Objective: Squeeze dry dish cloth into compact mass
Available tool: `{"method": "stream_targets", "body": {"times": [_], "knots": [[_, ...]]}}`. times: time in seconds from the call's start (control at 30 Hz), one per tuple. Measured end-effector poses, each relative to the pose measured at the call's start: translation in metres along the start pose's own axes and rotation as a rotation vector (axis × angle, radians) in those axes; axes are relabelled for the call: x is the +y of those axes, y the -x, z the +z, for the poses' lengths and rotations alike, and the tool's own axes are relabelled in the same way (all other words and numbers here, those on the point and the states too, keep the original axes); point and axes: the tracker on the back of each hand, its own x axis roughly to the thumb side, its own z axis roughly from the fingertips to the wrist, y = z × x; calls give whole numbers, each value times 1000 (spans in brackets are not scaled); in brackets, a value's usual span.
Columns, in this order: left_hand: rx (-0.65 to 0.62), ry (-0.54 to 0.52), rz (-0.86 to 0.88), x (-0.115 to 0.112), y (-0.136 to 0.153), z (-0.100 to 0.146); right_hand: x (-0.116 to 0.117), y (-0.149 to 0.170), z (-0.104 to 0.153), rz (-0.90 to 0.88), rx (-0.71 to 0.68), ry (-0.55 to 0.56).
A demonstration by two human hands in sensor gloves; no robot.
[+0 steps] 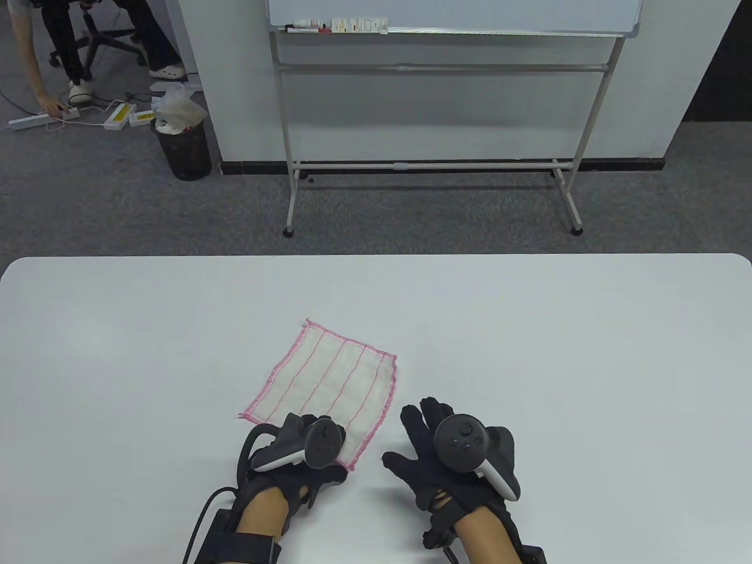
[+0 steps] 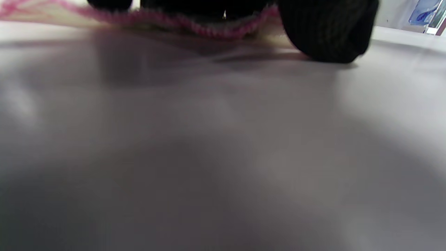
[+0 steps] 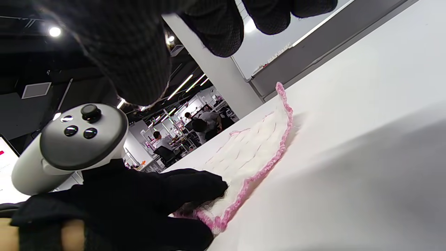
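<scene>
The white table [image 1: 529, 329] fills the lower half of the table view, and behind it a whiteboard on a metal stand [image 1: 435, 88] is placed on the grey carpet. At the far left a black mesh waste bin [image 1: 183, 150] with a plastic bag stands beside the wall, near a power strip [image 1: 41, 120] on the floor.

The dish cloth [image 1: 332, 382], white with pink stripes and a pink stitched border, lies flat and open on the table, a little left of the centre and close to the near edge. It is not bunched at all.

The left hand [image 1: 294, 464] rests on the near corner of the cloth; in the right wrist view its fingers [image 3: 188, 186] press down on the fabric just inside the pink border, with the tracker [image 3: 69, 146] above them. It lies flat on the cloth and does not grip it.

The right hand [image 1: 435, 464] is just beside the cloth on its right, apart from it, fingers spread over the bare table
</scene>
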Motion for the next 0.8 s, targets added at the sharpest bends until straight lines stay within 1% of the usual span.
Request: {"method": "stream_targets", "body": {"times": [0.03,0.13,0.3,0.47,0.63,0.7,0.8], "knots": [[10,-1,0,0,2,-1,1,0,0,-1,1,-4],[38,-86,-9,8,1,-1,2,0,-1,-2,3,-16],[65,-121,-44,11,0,-3,3,-1,0,-6,7,-29],[92,-175,-4,14,5,-2,2,-1,1,-16,10,-29],[106,-234,109,19,16,3,0,-1,2,-25,7,-11],[124,-238,176,26,21,6,-1,-2,2,-27,3,-3],[157,-287,269,43,29,14,-1,-1,2,-36,-2,5]]}}
